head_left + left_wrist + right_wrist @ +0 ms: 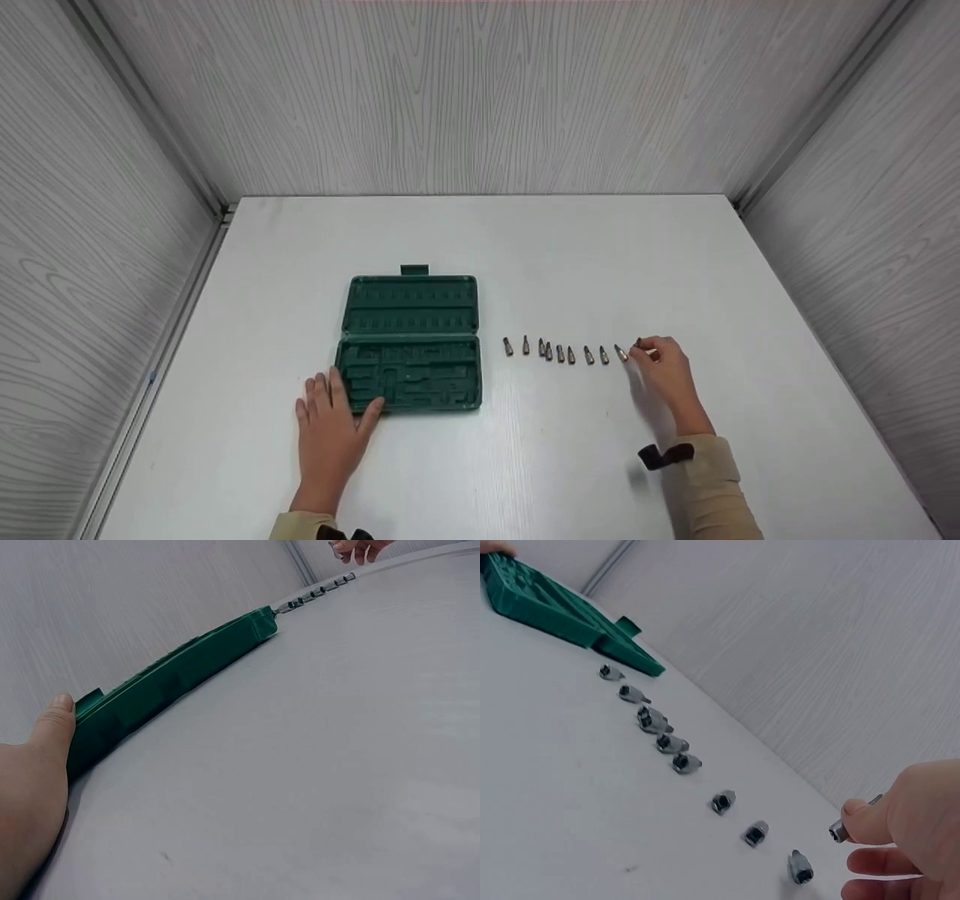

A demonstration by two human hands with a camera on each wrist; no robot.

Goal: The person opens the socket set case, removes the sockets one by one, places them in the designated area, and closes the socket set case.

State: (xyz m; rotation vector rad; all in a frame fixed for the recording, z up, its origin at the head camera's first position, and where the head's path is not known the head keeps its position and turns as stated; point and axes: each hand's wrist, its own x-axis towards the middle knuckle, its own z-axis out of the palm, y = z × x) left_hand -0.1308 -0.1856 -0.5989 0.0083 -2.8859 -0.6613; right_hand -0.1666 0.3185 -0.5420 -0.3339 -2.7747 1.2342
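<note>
A dark green plastic case (pixel 411 332) lies unfolded on the table, its moulded slots facing up. My left hand (pixel 330 427) rests at its front left corner, fingers straight along the left side and thumb on the front edge. To the right of the case, several metal bit sockets (pixel 571 355) lie in a loose row, square-holed ends toward me. At the row's right end my right hand (pixel 666 375) pinches one bit socket (pixel 840 831) between thumb and forefinger, just above the table. In the right wrist view its other fingers are partly cut off by the frame edge.
The white table (pixel 555 465) has grey wood-grain panels (pixel 480 97) behind it and at both sides. The case's latch tab (pixel 414 269) sticks out from the lid's far edge. Black straps (pixel 666 455) show at the sleeves.
</note>
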